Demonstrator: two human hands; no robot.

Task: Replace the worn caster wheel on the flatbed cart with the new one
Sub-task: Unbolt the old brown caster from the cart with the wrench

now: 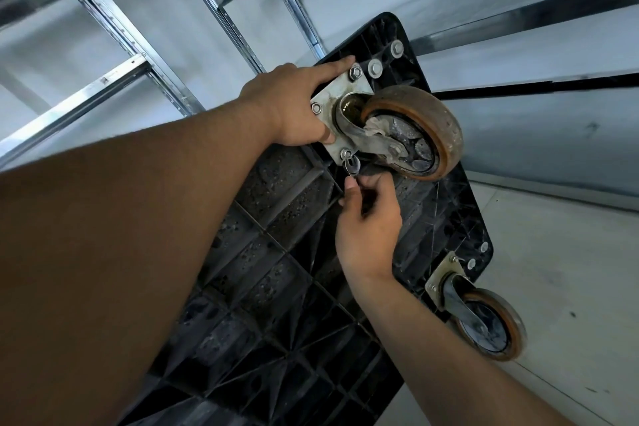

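Observation:
The black flatbed cart (pixel 276 252) stands tipped up with its ribbed underside facing me. A worn brown caster wheel (pixel 415 135) sits on a steel mounting plate (pixel 332 97) near the cart's upper corner. My left hand (pixel 294 104) lies over the plate's left side, index finger stretched toward the top nut (pixel 355 72) and thumb on the plate. My right hand (pixel 366 218) pinches a small wrench (pixel 351 166), its head on the lower nut (pixel 345 153) of the plate. Another nut (pixel 316 108) shows on the plate's left edge.
A second brown caster (pixel 484 322) is mounted at the cart's lower right corner. Metal shelving uprights and rails (pixel 138 38) stand behind the cart on the left. A pale floor (pixel 570 270) stretches to the right, bounded by a dark strip (pixel 518 86).

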